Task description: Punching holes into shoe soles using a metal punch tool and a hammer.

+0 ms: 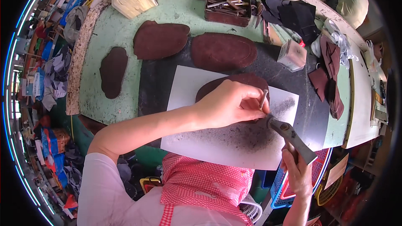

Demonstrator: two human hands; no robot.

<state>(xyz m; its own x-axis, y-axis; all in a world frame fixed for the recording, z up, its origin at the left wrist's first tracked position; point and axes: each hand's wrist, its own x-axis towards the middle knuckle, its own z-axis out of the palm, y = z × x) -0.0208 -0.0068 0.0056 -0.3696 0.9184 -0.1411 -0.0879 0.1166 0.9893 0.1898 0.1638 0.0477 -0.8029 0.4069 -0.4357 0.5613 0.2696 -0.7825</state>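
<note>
A green bench (pixel 171 11) is carrying everything, with a dark mat (pixel 154 88) lying on it and a white sheet (pixel 184 84) lying on the mat. On the sheet a brown piece (pixel 243 80) is sitting partly beneath the left hand (pixel 234 102), so how much of it is finished is staying hidden. Beyond the sheet, the rounded piece (pixel 224 51) is showing a faint curved line; whether it is holes or only a mark, I cannot tell. The broad piece (pixel 161 39) and the narrow piece (pixel 114 72) are showing no clear marks, so they are perhaps waiting untouched. The right hand (pixel 298 171) is gripping a hammer (pixel 293 136), its head near the left fingers. The left hand is pinching a slim metal punch (pixel 263 98), tilted over the brown piece. Dark specks (pixel 251 138) are covering much of the sheet, suggesting that plenty of punching is already done; this piece is probably partway along.
</note>
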